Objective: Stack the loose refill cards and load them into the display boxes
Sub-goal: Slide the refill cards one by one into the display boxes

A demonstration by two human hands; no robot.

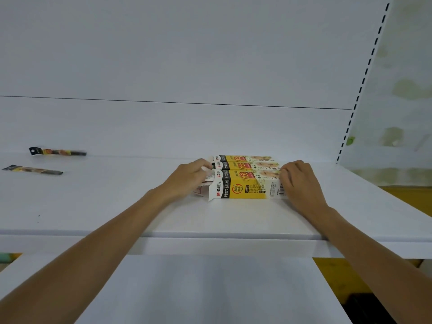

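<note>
Head view: a white shelf (210, 218) seen from above and in front, with both bare forearms reaching in from 6 o'clock.
Display boxes: three yellow, white and black display boxes (245, 165) lie on their long sides, touching one another in a row that runs toward 12 o'clock, just right of the shelf's middle.
Front box: the front box (245, 185) is nearest the person, with its printed face up, a barcode at its 3 o'clock end and a white flap standing open at its 9 o'clock end.
Left hand: the left hand (187, 177) sits at the 9 o'clock end of the row, fingers curled over the box ends and the open flap; which box it actually grips cannot be told.
Right hand: the right hand (299, 181) sits at the 3 o'clock end, its fingers curled over the top edge of the front box and its thumb by the barcode corner.
Boxes relative to hands: the row lies between the two hands, one at each end.
Refill cards: two loose refill cards (57, 152) lie flat toward 9 o'clock, well apart from the boxes and both hands, one behind the other.
Surroundings: a white back panel (187, 54) rises at 12 o'clock, and a slotted upright (364, 78) stands at 2 o'clock.
</note>
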